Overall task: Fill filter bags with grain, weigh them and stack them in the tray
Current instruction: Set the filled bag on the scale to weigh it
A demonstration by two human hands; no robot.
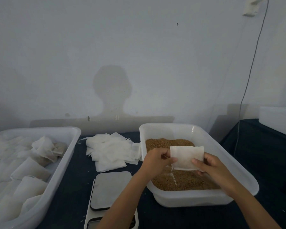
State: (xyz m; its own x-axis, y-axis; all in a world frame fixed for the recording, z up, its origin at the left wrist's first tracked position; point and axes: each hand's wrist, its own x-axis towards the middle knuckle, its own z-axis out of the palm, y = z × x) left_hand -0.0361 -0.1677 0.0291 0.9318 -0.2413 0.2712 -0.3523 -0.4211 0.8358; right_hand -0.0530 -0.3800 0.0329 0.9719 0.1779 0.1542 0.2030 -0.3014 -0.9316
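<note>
Head view, bag: I see one filter bag point(186, 157) held flat over the grain bin point(248, 179), right of centre in the frame, its drawstring point(173, 176) hanging from the lower left corner.
Left hand point(157, 160): fingers curled, pinching the bag's left edge.
Right hand point(211, 164): thumb on the front face, fingers behind, gripping the bag's right edge.
Grain point(180, 179): brown, loose, lying in the bin directly under the bag.
Handling, my guess: thin, limp, very light; looks empty or nearly so. Likely tears or creases if yanked. I would hold it by the side edges near the mouth and keep the string clear.
Scale point(110, 190): lower centre, plate bare.
Spare bags point(109, 152): loose heap, centre.
Tray point(61, 169): left, filled bags inside.
</note>
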